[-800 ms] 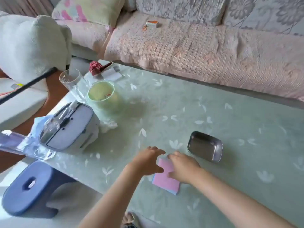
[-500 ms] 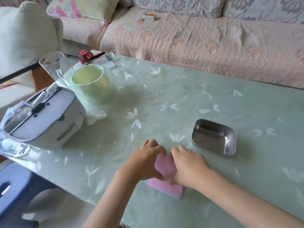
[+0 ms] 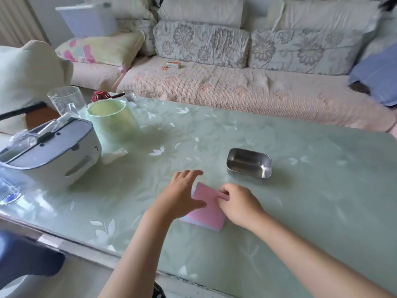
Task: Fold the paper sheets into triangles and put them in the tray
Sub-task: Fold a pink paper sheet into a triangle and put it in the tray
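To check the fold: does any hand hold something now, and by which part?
The right hand pinches the top pink sheet by its far right corner. The left hand rests open on it, holding nothing.

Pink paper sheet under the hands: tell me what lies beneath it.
A light blue paper edge shows along the near side of the pink paper sheet. The rest is covered by the sheet and the left hand, so how many sheets lie beneath cannot be told.
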`<action>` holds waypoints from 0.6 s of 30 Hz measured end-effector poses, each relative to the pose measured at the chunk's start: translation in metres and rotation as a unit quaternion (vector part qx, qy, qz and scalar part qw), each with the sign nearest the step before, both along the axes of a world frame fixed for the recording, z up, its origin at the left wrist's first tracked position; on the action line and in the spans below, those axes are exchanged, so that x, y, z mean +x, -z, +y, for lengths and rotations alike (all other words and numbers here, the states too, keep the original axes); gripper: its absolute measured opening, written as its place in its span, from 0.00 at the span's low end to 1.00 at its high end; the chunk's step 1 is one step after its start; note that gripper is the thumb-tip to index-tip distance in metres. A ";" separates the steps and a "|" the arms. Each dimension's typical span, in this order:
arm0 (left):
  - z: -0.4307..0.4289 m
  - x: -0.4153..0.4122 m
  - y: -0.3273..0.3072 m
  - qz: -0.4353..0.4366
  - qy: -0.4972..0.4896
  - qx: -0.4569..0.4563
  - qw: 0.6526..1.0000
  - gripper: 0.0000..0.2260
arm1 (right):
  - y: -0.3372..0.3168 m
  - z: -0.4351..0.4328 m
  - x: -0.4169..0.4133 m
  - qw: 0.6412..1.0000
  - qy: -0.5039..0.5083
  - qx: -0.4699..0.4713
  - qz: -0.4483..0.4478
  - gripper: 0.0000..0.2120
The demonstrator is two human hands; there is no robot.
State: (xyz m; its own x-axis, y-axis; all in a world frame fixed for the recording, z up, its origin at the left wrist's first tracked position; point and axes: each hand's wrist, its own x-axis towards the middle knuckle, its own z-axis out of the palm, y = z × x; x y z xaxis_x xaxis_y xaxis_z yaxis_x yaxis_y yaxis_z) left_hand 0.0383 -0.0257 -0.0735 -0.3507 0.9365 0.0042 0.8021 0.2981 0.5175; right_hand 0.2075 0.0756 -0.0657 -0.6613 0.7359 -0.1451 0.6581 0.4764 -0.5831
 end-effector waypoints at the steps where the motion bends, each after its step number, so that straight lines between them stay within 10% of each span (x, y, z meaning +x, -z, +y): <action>1: -0.001 0.006 -0.002 -0.014 -0.006 0.019 1.000 0.36 | 0.000 -0.002 0.006 0.999 0.020 -0.030 0.021 0.06; 15: -0.007 0.059 -0.035 -0.210 -0.028 0.145 0.966 0.06 | -0.026 -0.036 0.081 0.968 0.078 -0.116 0.208 0.03; 18: -0.011 0.065 -0.031 -0.264 -0.048 0.157 0.950 0.07 | -0.032 -0.045 0.099 0.978 0.061 0.020 0.200 0.21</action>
